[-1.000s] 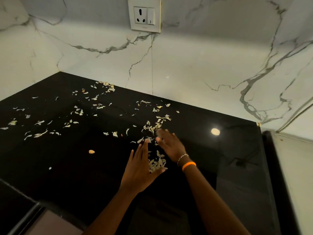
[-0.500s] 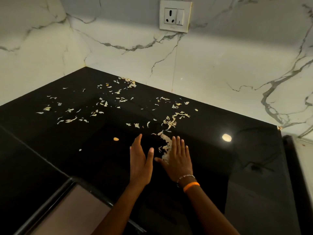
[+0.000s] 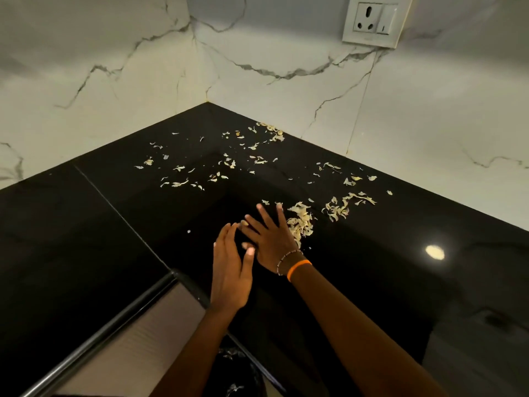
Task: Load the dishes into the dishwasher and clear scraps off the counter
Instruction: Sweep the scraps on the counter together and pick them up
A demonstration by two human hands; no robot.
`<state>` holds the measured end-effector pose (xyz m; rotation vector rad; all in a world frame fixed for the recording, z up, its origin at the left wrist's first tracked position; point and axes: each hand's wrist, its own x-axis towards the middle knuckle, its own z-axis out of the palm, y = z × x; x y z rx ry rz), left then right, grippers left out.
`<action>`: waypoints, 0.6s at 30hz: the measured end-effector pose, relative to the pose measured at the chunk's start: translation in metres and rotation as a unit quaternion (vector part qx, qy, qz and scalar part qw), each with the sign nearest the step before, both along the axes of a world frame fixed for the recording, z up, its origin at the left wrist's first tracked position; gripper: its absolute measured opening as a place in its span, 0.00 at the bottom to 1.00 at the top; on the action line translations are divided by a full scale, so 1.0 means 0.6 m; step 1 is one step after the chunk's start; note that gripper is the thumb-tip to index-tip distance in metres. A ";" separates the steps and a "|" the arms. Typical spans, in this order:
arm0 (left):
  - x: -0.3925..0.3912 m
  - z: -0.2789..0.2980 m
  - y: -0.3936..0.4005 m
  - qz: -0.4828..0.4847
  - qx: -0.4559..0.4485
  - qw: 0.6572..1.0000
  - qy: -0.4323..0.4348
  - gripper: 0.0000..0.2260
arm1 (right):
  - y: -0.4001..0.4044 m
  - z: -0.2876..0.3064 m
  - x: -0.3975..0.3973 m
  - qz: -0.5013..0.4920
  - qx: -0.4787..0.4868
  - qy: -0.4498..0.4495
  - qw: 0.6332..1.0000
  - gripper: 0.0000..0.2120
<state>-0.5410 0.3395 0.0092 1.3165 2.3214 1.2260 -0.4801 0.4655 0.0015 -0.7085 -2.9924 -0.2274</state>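
Both hands flat, scraps beside rt.

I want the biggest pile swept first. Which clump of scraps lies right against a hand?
The dense clump touching the right hand; the other scraps lie scattered farther back.

No readable text, labels, brands or numbers anywhere in view

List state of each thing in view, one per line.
left hand: open, fingers straight, on edge beside the right hand
right hand: open, flat on the counter, against a scrap pile
loose scraps: scattered toward the corner, not yet gathered
wall socket: nothing plugged in
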 end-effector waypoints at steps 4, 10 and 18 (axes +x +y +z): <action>0.002 0.002 -0.001 0.008 0.001 1.000 -0.018 0.27 | 0.041 0.001 0.049 -0.173 0.018 -0.045 0.984 0.32; 0.015 -0.001 0.015 -0.022 -0.080 0.997 0.007 0.33 | 0.076 0.010 0.148 -0.239 0.005 0.069 0.969 0.27; 0.033 -0.016 0.044 -0.092 -0.194 0.968 0.132 0.45 | 0.086 -0.001 0.163 -0.456 -0.207 0.170 0.848 0.34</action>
